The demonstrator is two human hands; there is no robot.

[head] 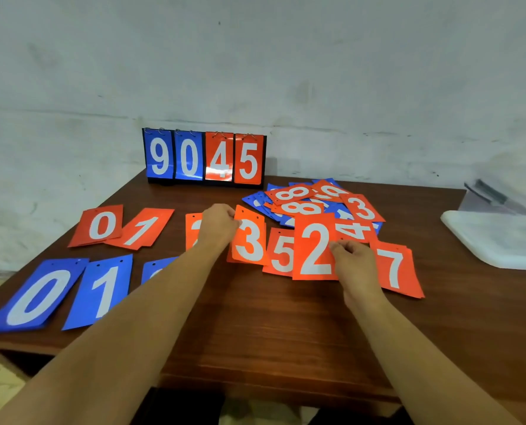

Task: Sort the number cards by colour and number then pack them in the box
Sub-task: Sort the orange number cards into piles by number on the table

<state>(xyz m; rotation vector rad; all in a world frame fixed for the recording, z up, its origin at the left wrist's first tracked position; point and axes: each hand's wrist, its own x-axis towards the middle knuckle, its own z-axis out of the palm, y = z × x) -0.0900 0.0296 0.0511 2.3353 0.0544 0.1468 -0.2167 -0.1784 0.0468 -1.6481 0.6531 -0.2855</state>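
Note:
Red and blue number cards lie on a brown table (255, 326). My left hand (217, 223) pinches the top left edge of a red 3 card (249, 240). My right hand (352, 259) pinches the right edge of a red 2 card (313, 248), which is raised over a red 5 card (281, 254). A red 7 (395, 269) lies to the right. Red 0 (100, 225) and red 1 (142, 228) piles sit at the left, with blue 0 (37, 297) and blue 1 (103, 291) piles nearer me. A mixed heap of cards (310, 200) lies behind my hands.
A flip scoreboard (205, 157) showing 9 0 4 5 stands at the table's back edge against the wall. A white tray (498, 240) lies at the right, with a clear plastic bag (494, 197) behind it. My left forearm covers a red card and a blue card.

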